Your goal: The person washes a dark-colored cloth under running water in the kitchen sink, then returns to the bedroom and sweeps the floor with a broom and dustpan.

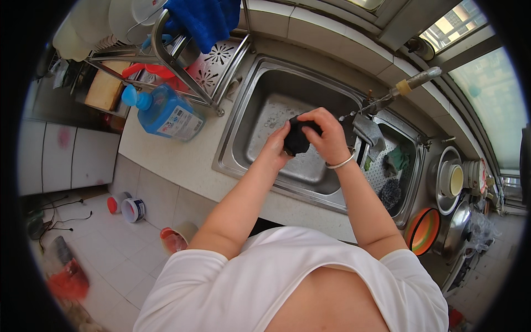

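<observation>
Over the large stainless steel sink basin (265, 112), both my hands are on a small black object (296, 139), whose exact kind I cannot make out. My left hand (275, 143) grips it from the left side. Curled over its top and right side are the fingers of my right hand (325, 135), with a bangle at the wrist. Water runs from the faucet (398, 89) just to the right of my right hand. A grey cloth (369, 132) drapes over the divider between the two basins.
Left of the sink stands a blue pump bottle (168, 114) beside a metal dish rack (186, 79) with a blue cloth (203, 20). A perforated drain basket (375, 176) holds a scouring pad (390, 194) and a green cloth (397, 157). Bowls (452, 180) stack at the right.
</observation>
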The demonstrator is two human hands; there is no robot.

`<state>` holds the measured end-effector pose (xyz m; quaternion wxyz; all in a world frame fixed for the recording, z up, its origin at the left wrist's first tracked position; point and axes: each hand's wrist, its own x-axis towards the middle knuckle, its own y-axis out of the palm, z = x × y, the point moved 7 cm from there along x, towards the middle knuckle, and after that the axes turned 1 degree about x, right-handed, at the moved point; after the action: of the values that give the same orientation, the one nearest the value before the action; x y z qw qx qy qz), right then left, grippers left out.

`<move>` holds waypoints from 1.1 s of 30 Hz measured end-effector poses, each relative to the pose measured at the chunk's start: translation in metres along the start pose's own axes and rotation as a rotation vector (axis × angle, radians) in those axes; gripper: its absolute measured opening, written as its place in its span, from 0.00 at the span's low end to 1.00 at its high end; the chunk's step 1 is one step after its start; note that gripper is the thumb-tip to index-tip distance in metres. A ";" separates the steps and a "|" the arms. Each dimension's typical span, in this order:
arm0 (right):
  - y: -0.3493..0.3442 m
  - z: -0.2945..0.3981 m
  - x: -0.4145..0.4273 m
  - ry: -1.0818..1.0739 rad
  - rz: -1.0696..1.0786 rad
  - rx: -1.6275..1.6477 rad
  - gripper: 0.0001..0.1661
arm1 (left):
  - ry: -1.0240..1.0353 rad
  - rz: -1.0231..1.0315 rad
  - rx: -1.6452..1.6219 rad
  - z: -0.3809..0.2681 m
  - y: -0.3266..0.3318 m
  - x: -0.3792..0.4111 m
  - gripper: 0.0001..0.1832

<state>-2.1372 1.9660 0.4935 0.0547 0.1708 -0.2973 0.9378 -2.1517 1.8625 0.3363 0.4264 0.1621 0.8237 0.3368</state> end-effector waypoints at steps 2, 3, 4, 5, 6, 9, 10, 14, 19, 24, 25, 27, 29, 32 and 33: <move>0.036 0.045 -0.011 -0.191 0.278 -0.222 0.15 | -0.071 0.299 -0.216 0.007 0.010 -0.003 0.24; 0.054 0.061 -0.026 -0.255 0.445 -0.298 0.15 | -0.082 0.413 -0.315 0.007 0.012 -0.001 0.32; 0.053 0.067 -0.039 -0.263 0.414 -0.263 0.16 | -0.035 0.388 -0.348 -0.002 0.026 -0.015 0.34; 0.051 0.073 -0.051 -0.270 0.383 -0.228 0.17 | 0.012 0.362 -0.382 -0.011 0.040 -0.031 0.36; 0.051 0.079 -0.056 -0.293 0.360 -0.183 0.18 | 0.020 0.417 -0.437 -0.018 0.041 -0.035 0.40; 0.027 0.072 -0.053 -0.238 0.262 -0.094 0.21 | 0.080 0.591 -0.392 -0.038 0.053 -0.054 0.42; 0.018 0.070 -0.045 -0.214 0.218 -0.131 0.23 | 0.105 0.563 -0.327 -0.042 0.045 -0.047 0.42; 0.018 0.079 -0.017 -0.162 0.107 -0.263 0.21 | 0.117 0.560 -0.405 -0.054 0.036 -0.065 0.41; 0.052 0.066 0.001 -0.199 0.484 -0.201 0.09 | 0.023 0.209 -0.375 -0.043 -0.008 -0.046 0.20; 0.055 0.137 0.074 -0.369 0.301 -0.041 0.15 | 0.234 0.065 -0.343 -0.085 -0.026 -0.091 0.13; 0.062 0.163 0.089 -0.467 0.302 -0.029 0.17 | 0.383 0.090 -0.351 -0.101 -0.032 -0.094 0.13; 0.078 0.200 0.113 -0.599 0.334 -0.051 0.23 | 0.384 0.057 -0.460 -0.125 -0.023 -0.121 0.13; 0.099 0.227 0.133 -0.712 0.368 -0.059 0.24 | 0.422 0.077 -0.496 -0.150 -0.020 -0.141 0.14; 0.133 0.240 0.158 -0.819 0.445 -0.158 0.25 | 0.570 0.142 -0.514 -0.185 -0.016 -0.170 0.22; 0.144 0.240 0.163 -0.843 0.474 -0.206 0.26 | 0.612 0.203 -0.501 -0.197 -0.009 -0.183 0.25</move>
<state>-2.2500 1.7101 0.6566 -0.2687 0.4568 -0.4154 0.7393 -2.2048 1.6724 0.5193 0.1527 0.0259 0.7847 0.6002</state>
